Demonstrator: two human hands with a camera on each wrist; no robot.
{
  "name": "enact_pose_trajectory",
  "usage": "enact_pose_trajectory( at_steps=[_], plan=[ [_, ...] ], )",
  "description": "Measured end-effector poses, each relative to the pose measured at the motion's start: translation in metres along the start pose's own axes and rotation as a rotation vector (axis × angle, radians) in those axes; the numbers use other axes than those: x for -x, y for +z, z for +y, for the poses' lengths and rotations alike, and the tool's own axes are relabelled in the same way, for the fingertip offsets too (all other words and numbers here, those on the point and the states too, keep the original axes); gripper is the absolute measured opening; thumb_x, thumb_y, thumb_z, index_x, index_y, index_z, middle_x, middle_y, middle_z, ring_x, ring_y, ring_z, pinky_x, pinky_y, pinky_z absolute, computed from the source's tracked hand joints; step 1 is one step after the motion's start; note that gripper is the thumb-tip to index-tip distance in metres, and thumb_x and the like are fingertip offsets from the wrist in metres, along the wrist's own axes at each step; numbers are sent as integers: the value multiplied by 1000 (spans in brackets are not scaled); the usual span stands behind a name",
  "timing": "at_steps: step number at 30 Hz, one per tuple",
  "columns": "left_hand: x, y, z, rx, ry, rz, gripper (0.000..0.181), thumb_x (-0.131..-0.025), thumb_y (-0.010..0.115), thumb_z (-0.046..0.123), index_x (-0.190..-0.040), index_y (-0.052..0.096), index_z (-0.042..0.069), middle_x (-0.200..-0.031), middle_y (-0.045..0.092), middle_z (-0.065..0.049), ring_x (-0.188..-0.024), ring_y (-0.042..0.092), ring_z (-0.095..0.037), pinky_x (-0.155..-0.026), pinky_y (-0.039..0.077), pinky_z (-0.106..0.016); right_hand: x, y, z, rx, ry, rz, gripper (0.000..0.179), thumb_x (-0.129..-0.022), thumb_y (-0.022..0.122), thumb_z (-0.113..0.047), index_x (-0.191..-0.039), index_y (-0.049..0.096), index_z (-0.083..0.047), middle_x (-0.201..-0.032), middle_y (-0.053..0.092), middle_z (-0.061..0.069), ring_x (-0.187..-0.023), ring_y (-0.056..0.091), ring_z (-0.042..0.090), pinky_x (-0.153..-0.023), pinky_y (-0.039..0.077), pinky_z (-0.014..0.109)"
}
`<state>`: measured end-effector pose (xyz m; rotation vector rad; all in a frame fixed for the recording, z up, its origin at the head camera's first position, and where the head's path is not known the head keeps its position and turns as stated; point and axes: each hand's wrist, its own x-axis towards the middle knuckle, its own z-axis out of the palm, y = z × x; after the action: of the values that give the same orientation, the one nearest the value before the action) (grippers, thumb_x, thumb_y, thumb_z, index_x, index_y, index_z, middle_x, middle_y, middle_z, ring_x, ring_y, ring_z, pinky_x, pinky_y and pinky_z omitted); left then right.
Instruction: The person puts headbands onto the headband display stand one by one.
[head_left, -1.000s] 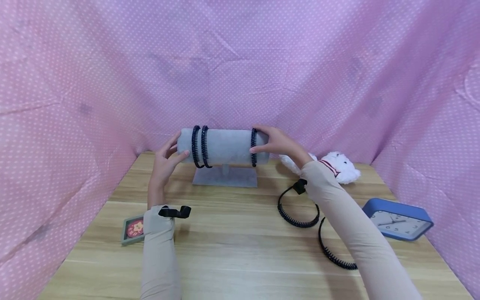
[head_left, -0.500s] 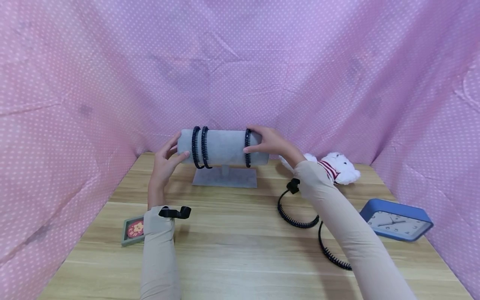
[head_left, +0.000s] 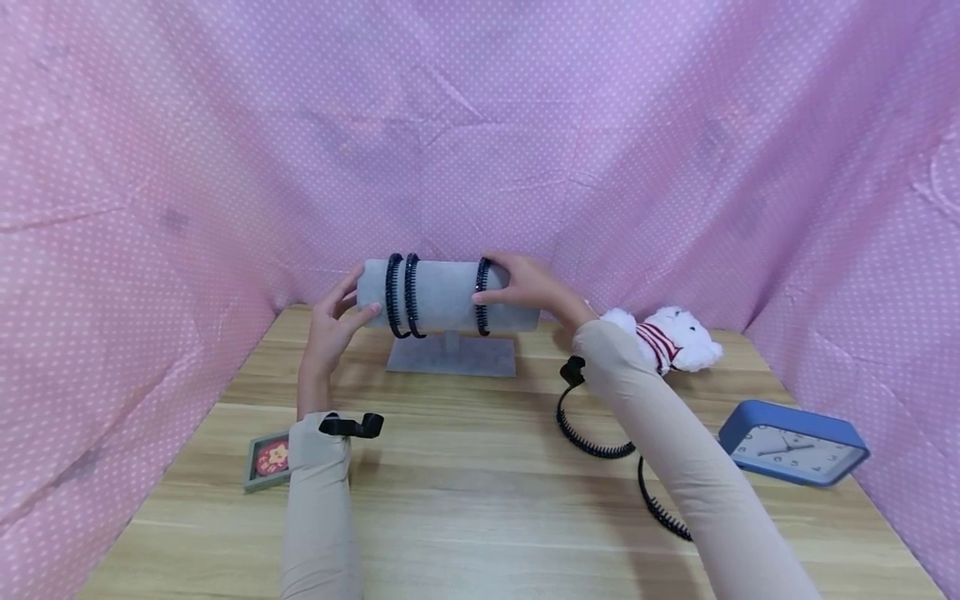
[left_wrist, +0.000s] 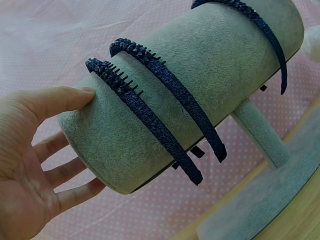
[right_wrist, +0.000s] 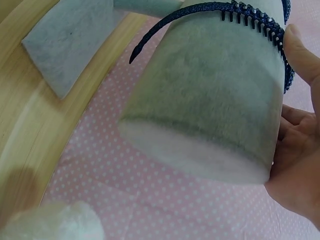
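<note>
A grey fabric-covered headband stand (head_left: 447, 292), a horizontal roll on a post and flat base, stands at the back of the table. My left hand (head_left: 327, 329) grips its left end, thumb in front and the other fingers around the far side, as the left wrist view shows. Close to that hand, two dark beaded headbands (left_wrist: 145, 115) with comb teeth sit side by side over the roll. Farther right, my right hand (head_left: 528, 283) holds a third dark headband (head_left: 482, 318) on the roll, thumb at its front. The roll's right end (right_wrist: 195, 145) is bare in the right wrist view.
Two more dark toothed headbands lie on the wooden table at right, the nearer one (head_left: 662, 515) partly under the right sleeve. A white plush toy (head_left: 693, 343) and a blue clock (head_left: 795, 442) are beyond it. A small framed picture (head_left: 267, 461) lies by the left forearm.
My right hand has slid left along the roll, bringing the third headband with it from near the right end toward the middle. My left hand stays at the left end.
</note>
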<state>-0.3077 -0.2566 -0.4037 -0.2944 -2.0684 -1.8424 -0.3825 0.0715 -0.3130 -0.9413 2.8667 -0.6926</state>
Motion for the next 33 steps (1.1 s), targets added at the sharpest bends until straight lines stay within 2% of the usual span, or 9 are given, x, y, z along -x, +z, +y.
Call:
enact_pose_trajectory(
  at_steps=[3, 10, 17, 27, 33],
  plan=[
    [0, -1, -3, -5, 4, 1, 66, -95, 70, 6, -155, 46, 21, -161, 42, -7, -135, 46, -28, -90, 53, -14, -5, 3, -3, 13, -1, -1, 88, -88, 73, -56, -158, 37, -15, -157, 48, 13, -144, 45, 32, -119, 38, 49],
    [8, 4, 22, 5, -6, -9, 66, -94, 68, 1, -155, 43, 9, -161, 40, -17, -133, 47, -31, -88, 54, -14, -9, 7, -13, -9, 12, -9, 87, -89, 71, -57, -159, 36, -19, -158, 46, 10, -145, 43, 30, -120, 37, 48],
    [8, 3, 21, 11, -14, -5, 65, -95, 68, 2, -154, 44, 10, -159, 42, -16, -135, 46, -33, -89, 54, -15, -14, 11, -19, -8, 8, -10, 86, -90, 70, -56, -159, 36, -16, -158, 46, 11, -144, 44, 30, -119, 37, 49],
    [9, 4, 22, 18, -17, -6, 64, -95, 67, 0, -154, 44, 8, -157, 43, -20, -136, 45, -35, -90, 53, -15, -22, 17, -26, 28, -12, -16, 89, -91, 66, -62, -159, 34, -15, -160, 44, 10, -147, 41, 31, -123, 33, 47],
    [10, 4, 22, 21, -16, -7, 65, -95, 68, 2, -154, 44, 10, -158, 42, -20, -136, 45, -35, -90, 53, -16, -25, 21, -32, 24, -27, 2, 86, -91, 66, -62, -159, 34, -19, -158, 47, 11, -143, 45, 32, -119, 38, 49]
  ],
)
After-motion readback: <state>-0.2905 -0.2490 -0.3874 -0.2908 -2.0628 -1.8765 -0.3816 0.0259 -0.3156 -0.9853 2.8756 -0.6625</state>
